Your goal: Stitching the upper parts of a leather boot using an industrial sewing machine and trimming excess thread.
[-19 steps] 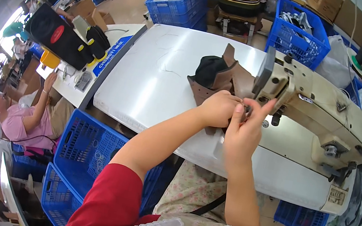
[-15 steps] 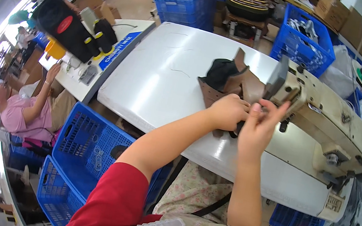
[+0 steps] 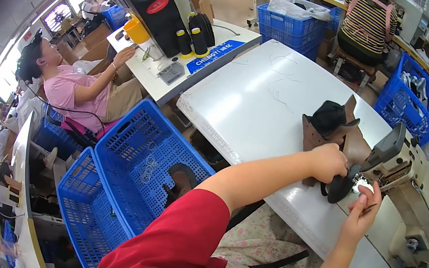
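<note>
My left hand (image 3: 330,162) is closed on the edge of a dark shoe upper (image 3: 340,188), just in front of the head of a cream sewing machine (image 3: 426,209). Close to the needle area is my right hand (image 3: 361,210), fingers bent, with a thin dark item between them too small to name. A bright lamp spot shines between the two hands. Beyond my left hand, brown leather shoe uppers (image 3: 358,143) with a black lining rest on the white table (image 3: 243,102). My left hand partly hides them.
Blue crates (image 3: 97,211) stand at my left, one holding a dark leather piece (image 3: 181,181). A person in pink (image 3: 76,88) sits at a side table with a black speaker (image 3: 151,2) and thread cones. Another blue crate (image 3: 408,102) stands behind the machine.
The view has swung left, so the scene sits further right. My right hand has lowered from the machine head, its fingers now more bent. More of the dark upper shows beside my left hand.
</note>
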